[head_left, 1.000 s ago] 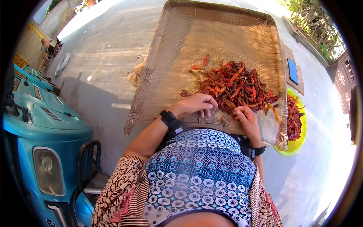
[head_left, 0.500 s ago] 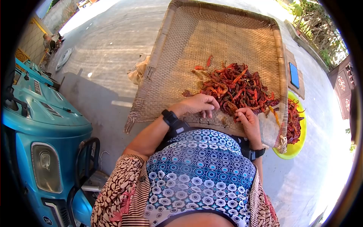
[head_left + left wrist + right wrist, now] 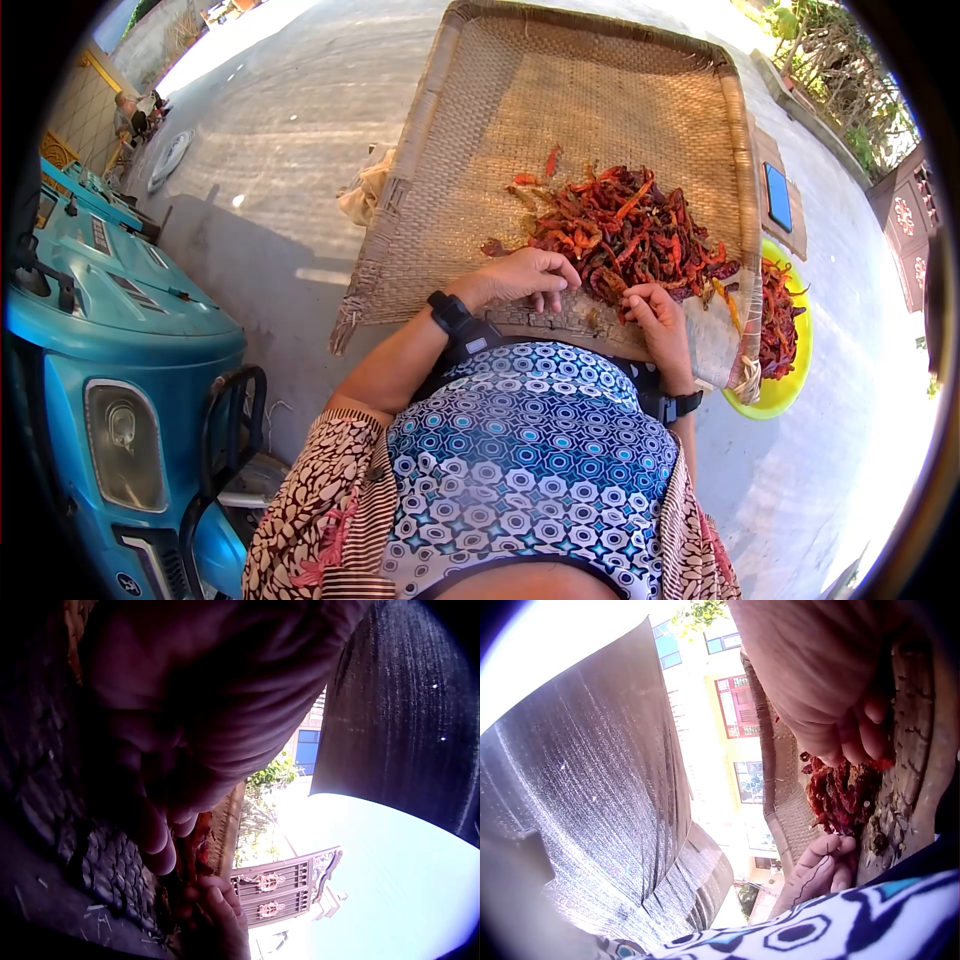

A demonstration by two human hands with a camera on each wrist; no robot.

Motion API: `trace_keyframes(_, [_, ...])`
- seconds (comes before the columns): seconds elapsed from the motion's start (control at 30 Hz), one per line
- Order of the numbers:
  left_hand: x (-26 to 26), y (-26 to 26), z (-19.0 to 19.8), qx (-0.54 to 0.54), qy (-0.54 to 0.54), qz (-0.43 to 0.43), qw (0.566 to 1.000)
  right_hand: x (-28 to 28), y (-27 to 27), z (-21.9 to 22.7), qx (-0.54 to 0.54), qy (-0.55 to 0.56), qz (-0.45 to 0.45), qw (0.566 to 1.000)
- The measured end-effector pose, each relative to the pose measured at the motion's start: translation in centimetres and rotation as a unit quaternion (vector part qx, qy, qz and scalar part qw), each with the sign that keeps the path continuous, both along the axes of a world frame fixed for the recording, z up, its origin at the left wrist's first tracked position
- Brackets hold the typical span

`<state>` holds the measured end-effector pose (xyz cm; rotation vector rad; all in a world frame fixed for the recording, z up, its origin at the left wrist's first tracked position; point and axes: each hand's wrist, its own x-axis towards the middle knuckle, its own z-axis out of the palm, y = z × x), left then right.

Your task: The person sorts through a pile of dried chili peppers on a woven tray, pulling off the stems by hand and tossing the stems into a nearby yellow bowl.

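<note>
Outdoors, a pale grey concrete yard (image 3: 280, 170) spreads under everything, with a glossy teal vehicle (image 3: 130, 300) parked at the person's left. Next in size comes the broad, tan, woven tray (image 3: 600, 90), its near edge against the person's waist, probably so that both hands reach its contents easily; the raised rim likely stops anything from sliding off. A heap of wrinkled, dark red chillies (image 3: 650, 235) lies at the near right part of the tray, close to the fingers. Beside the tray's right edge and partly hidden by it, a yellow-green plastic basin (image 3: 766, 405) holds more red chillies, perhaps set there to be within arm's reach. Farther along that side, a flat light brown board (image 3: 797, 225) carries a blue-screened phone (image 3: 777, 196), presumably apart from the dust.

Both hands meet at the heap's near edge. The left hand (image 3: 522, 276) has loosely bent fingers, with nothing plainly showing between them. The right hand (image 3: 658, 312) brings thumb and fingers together, seemingly pinching a small reddish chilli (image 3: 624, 313), its shape mostly covered. Smallest, one slim yellow chilli (image 3: 726, 301) lies at the heap's right.
</note>
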<state>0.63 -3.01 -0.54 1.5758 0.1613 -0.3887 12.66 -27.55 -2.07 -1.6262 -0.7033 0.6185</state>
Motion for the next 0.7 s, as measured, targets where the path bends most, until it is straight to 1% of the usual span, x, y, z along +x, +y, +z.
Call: trace_keyframes(0.7, [0.2,0.2,-1.5,-0.033,-0.016,0.018,0.999,-0.1,0.0,0.2,-0.007,-0.002,-0.003,1.0])
